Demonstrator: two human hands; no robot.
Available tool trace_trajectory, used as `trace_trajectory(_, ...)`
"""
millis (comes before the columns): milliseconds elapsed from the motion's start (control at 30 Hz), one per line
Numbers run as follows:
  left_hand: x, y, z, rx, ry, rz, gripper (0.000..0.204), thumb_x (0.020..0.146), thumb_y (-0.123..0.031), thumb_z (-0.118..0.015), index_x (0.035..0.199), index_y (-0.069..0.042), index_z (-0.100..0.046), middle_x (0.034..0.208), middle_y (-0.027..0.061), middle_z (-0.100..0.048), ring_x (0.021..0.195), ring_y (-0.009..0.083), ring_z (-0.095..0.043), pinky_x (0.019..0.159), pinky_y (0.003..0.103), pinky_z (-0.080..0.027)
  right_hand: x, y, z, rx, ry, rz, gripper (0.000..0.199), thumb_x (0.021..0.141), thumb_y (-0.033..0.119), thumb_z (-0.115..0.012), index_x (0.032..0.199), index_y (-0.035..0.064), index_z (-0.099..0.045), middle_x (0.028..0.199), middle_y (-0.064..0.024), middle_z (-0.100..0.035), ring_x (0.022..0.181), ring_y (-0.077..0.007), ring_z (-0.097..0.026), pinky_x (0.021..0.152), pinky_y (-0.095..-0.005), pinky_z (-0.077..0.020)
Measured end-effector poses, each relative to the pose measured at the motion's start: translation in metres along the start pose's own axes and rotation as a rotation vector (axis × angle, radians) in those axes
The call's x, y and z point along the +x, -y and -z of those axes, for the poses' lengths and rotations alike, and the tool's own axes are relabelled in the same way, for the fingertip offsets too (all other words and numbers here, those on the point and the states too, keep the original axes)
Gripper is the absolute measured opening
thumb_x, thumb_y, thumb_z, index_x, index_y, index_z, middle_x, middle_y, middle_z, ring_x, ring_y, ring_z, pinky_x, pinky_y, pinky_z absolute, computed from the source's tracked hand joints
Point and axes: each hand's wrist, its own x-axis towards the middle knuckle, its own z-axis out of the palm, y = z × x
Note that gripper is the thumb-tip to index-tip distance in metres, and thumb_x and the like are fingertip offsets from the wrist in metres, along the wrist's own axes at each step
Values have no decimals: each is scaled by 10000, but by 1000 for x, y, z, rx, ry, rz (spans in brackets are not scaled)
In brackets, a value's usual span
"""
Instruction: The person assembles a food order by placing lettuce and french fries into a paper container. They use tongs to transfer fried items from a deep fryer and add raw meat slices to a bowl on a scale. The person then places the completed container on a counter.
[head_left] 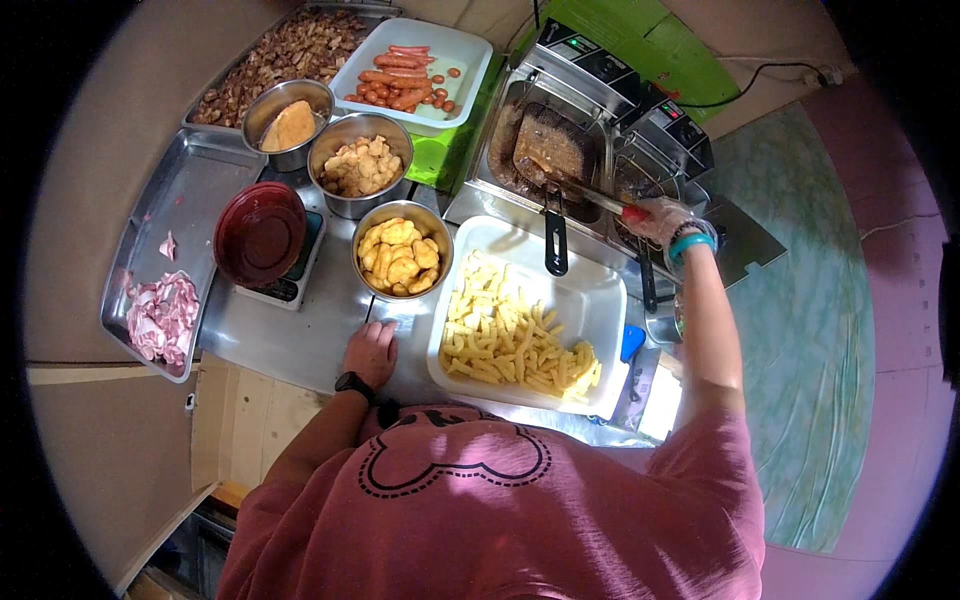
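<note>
Head view: right hand [660,217], gloved, grips tongs [585,190] over fryer basket [553,143]. Left hand [371,350] flat, fingers spread on counter [290,340], beside fries tray [590,300].

small scale display [283,289] under red bowl [259,234]

Steel counter [300,340] crowded with food containers

On it sit a white tray of fries [590,300], three steel bowls [402,262], a scale under a red bowl [260,235], a meat tray [195,190], a sausage tray [470,55], a double fryer [600,110], and the left hand [371,352], resting flat.
</note>
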Motion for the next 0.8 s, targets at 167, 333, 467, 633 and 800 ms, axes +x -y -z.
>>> trace_trajectory(167, 2, -1, 2, 27, -9, -12, 258, 775, -145, -523, 1009, -41, -552, 835, 110, -532, 846, 278, -521, 730, 384, -434, -23, -2, -7, 181, -164, -221, 426, 750, 390, -587, 1097, 143, -575, 969, -152, -615, 904, -305, -586, 792, -371, -463)
trace_trajectory(333, 2, -4, 4, 26, -2, -14, 262, 780, -149, -518, 1016, -39, -549, 833, 112, -528, 840, 281, -517, 728, 385, -433, -42, 4, -31, 263, -200, -200, 447, 740, 396, -587, 1107, 143, -559, 982, -149, -613, 922, -307, -581, 804, -388, -457)
trace_trajectory(467, 2, -3, 3, 29, -30, -31, 264, 781, -150, -517, 1021, -42, -547, 831, 112, -526, 834, 284, -515, 723, 390, -432, -46, 8, -41, 251, -216, -250, 408, 751, 389, -578, 1076, 141, -569, 962, -165, -610, 915, -325, -576, 785, -405, -461)
trace_trajectory(633, 2, -6, 6, 18, -20, -14, 262, 782, -152, -517, 1019, -46, -547, 832, 109, -525, 835, 285, -512, 718, 396, -430, -62, 27, -48, 295, -349, -347, 474, 754, 435, -580, 1126, 151, -506, 926, -170, -612, 885, -365, -575, 758, -438, -464)
trace_trajectory(800, 1, -4, 4, 46, -12, -9, 262, 781, -157, -519, 1017, -47, -548, 836, 105, -523, 834, 282, -511, 717, 395, -431, -70, 20, -24, 134, -182, -229, 403, 765, 381, -574, 1078, 131, -536, 918, -169, -612, 854, -342, -588, 730, -430, -472)
